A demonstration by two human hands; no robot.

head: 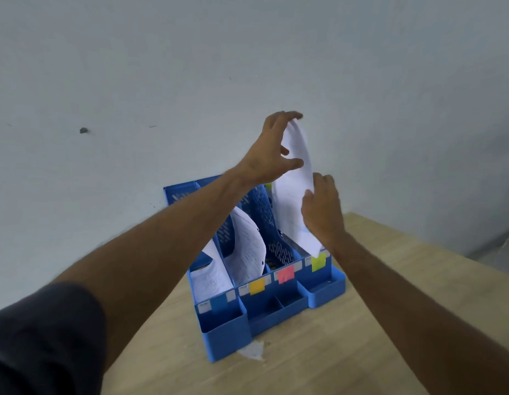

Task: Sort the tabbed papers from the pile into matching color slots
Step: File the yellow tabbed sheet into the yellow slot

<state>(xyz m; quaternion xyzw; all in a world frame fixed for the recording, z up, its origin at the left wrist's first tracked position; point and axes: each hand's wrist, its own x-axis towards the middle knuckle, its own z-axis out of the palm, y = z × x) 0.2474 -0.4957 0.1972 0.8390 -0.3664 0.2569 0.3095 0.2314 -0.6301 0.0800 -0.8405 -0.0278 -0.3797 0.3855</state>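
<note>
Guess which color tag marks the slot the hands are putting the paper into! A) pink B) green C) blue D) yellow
B: the paper held by both hands goes down into the rightmost slot, just above the green tag.

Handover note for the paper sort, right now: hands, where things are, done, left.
Left hand: fingers curled over the top edge of a white sheet.
Right hand: holds the sheet's right edge lower down.
The sheet stands bowed in the green-tab slot, rightmost in the blue organizer, its lower corner at the front lip.
Done: papers already stand in the blue slot and yellow slot.
Left: seat this sheet. The pink slot shows no paper. The pile is out of view.
</note>
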